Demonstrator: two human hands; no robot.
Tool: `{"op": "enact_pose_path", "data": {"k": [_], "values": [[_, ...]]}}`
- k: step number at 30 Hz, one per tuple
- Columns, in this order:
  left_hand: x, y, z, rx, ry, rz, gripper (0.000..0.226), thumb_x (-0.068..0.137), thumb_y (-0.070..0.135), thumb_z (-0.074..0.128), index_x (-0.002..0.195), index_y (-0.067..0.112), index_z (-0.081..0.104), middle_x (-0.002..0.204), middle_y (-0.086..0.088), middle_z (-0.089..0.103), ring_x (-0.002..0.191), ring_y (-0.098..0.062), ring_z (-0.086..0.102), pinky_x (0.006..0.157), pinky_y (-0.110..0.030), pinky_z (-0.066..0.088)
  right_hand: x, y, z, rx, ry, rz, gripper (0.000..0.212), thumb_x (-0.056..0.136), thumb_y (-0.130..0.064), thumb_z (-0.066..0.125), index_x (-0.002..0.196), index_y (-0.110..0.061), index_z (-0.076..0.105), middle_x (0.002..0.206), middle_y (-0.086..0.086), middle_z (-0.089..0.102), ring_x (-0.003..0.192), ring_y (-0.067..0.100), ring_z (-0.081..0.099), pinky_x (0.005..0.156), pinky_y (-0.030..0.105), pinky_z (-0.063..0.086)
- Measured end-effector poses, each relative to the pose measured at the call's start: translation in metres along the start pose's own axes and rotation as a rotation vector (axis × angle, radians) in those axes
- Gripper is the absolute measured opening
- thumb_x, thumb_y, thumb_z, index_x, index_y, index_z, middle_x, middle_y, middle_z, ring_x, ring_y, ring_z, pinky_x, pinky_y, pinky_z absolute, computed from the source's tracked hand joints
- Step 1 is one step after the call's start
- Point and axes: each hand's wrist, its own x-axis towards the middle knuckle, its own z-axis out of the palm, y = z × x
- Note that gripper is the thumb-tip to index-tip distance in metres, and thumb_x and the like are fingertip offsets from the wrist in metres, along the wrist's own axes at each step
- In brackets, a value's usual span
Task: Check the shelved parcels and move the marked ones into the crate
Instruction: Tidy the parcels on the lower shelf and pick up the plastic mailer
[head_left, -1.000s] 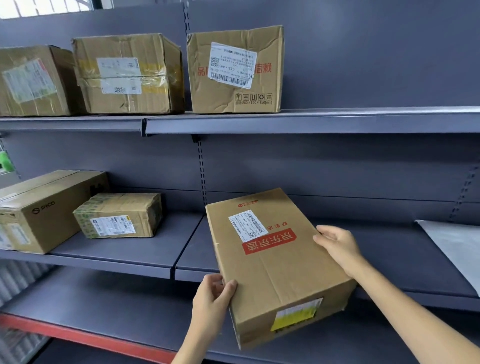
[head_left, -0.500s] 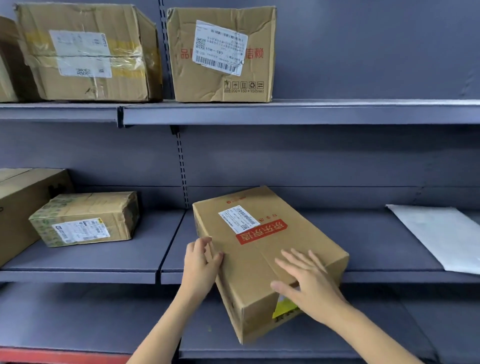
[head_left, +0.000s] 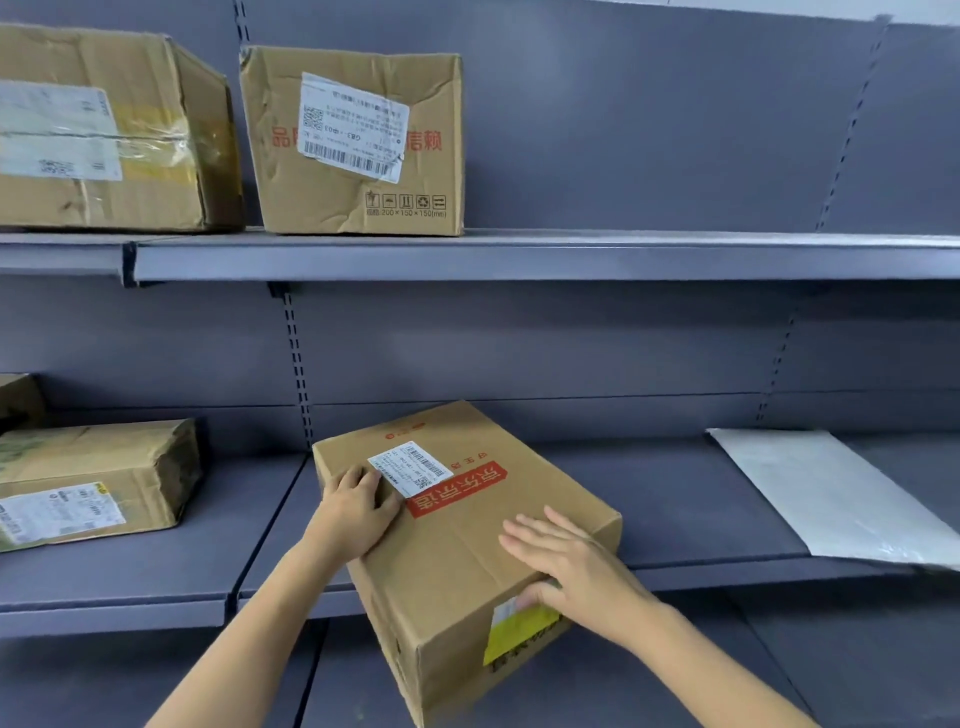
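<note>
On the middle shelf (head_left: 701, 519), a cardboard parcel (head_left: 467, 551) overhung the front edge. It was steadied by the left hand (head_left: 358, 512) and right hand (head_left: 566, 566), fingers extended flat on top, presumably so the yellow sticker (head_left: 519, 631) could be inspected.

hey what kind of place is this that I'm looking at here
Probably a parcel pickup point or small storeroom: grey metal shelving holds labelled cardboard parcels, a white mailer bag lies on the middle shelf, and both hands rest on a barcoded box.

Brown parcel (head_left: 457, 540), red-banded; yellow sticker (head_left: 519, 626); grey shelf (head_left: 519, 254); white mailer (head_left: 831, 499).
</note>
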Motion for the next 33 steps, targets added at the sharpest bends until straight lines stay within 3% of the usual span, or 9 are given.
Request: {"op": "enact_pose_path", "data": {"k": [4,10,12,14,18,21,26,30,33], "values": [[-0.022,0.003,-0.001,0.125,0.032,0.017,0.074,0.084,0.068,0.032,0.139,0.019,0.037,0.148,-0.005,0.033,0.137,-0.025,0.024,0.112,-0.04,0.016,0.005,0.032,0.001,0.052,0.118,0.18,0.06,0.091,-0.036,0.051,0.143,-0.018,0.028,0.151,-0.011,0.019,0.142,0.003,0.007,0.109,0.013,-0.014],[-0.061,0.014,-0.001,0.192,0.124,0.133,0.119,0.057,0.088,-0.012,0.137,0.018,0.042,0.142,-0.005,0.04,0.132,-0.024,0.032,0.114,-0.041,0.016,0.02,0.039,-0.001,0.357,0.227,0.474,0.056,0.091,-0.016,0.054,0.143,-0.018,0.032,0.155,-0.009,0.017,0.141,0.013,0.02,0.111,0.025,0.021],[-0.063,0.016,0.0,0.211,0.141,0.155,0.118,0.061,0.086,-0.012,0.134,0.014,0.045,0.138,-0.009,0.045,0.128,-0.027,0.037,0.113,-0.041,0.021,0.024,0.026,-0.006,0.449,0.246,0.427,0.053,0.09,-0.013,0.051,0.14,-0.021,0.037,0.153,-0.008,0.025,0.141,0.007,0.017,0.114,0.025,0.015],[-0.061,0.015,0.001,0.199,0.151,0.163,0.117,0.061,0.087,-0.009,0.135,0.013,0.045,0.136,-0.008,0.045,0.125,-0.027,0.039,0.11,-0.039,0.027,0.028,0.004,-0.011,0.484,0.149,0.368,0.058,0.086,-0.032,0.052,0.14,-0.029,0.035,0.152,-0.012,0.024,0.141,0.004,0.009,0.115,0.031,0.008],[-0.049,0.001,-0.006,0.197,0.104,0.193,0.122,0.052,0.092,-0.009,0.139,0.02,0.037,0.137,-0.001,0.037,0.124,-0.02,0.033,0.109,-0.032,0.026,0.034,-0.029,0.005,0.042,-0.146,0.261,0.089,0.073,-0.069,0.044,0.147,-0.032,0.011,0.157,-0.007,-0.001,0.144,0.017,-0.01,0.11,0.051,-0.015],[-0.04,-0.015,-0.017,0.208,0.065,0.19,0.119,0.052,0.092,-0.003,0.139,0.021,0.036,0.14,0.002,0.035,0.126,-0.019,0.031,0.11,-0.031,0.025,0.033,-0.019,0.012,-0.032,-0.09,0.221,0.077,0.084,-0.06,0.041,0.147,-0.034,0.006,0.157,-0.008,-0.007,0.143,0.016,-0.014,0.108,0.051,-0.021],[-0.038,-0.036,-0.03,0.188,0.16,0.207,0.102,0.067,0.084,0.015,0.124,0.01,0.056,0.126,-0.007,0.054,0.116,-0.029,0.047,0.101,-0.036,0.039,0.016,0.044,-0.009,0.244,-0.041,0.18,0.067,0.087,-0.032,0.059,0.137,-0.041,0.015,0.144,-0.026,0.002,0.14,0.001,-0.007,0.109,0.022,-0.013],[-0.04,-0.044,-0.022,0.172,0.23,0.192,0.054,0.083,0.048,0.057,0.117,0.005,0.06,0.118,-0.012,0.059,0.111,-0.035,0.053,0.093,-0.041,0.047,0.004,0.071,-0.014,0.457,0.191,0.448,0.067,0.084,-0.011,0.064,0.14,-0.029,0.031,0.154,-0.01,0.01,0.142,0.007,0.006,0.113,0.025,0.01],[-0.043,-0.038,-0.011,0.024,0.181,0.099,0.05,0.087,0.031,0.061,0.13,0.009,0.048,0.121,-0.006,0.055,0.114,-0.023,0.05,0.093,-0.029,0.042,0.003,0.068,-0.004,0.534,0.235,0.613,0.078,0.082,-0.015,0.068,0.145,-0.023,0.023,0.155,-0.001,0.017,0.142,0.016,0.017,0.114,0.032,0.019]]}}
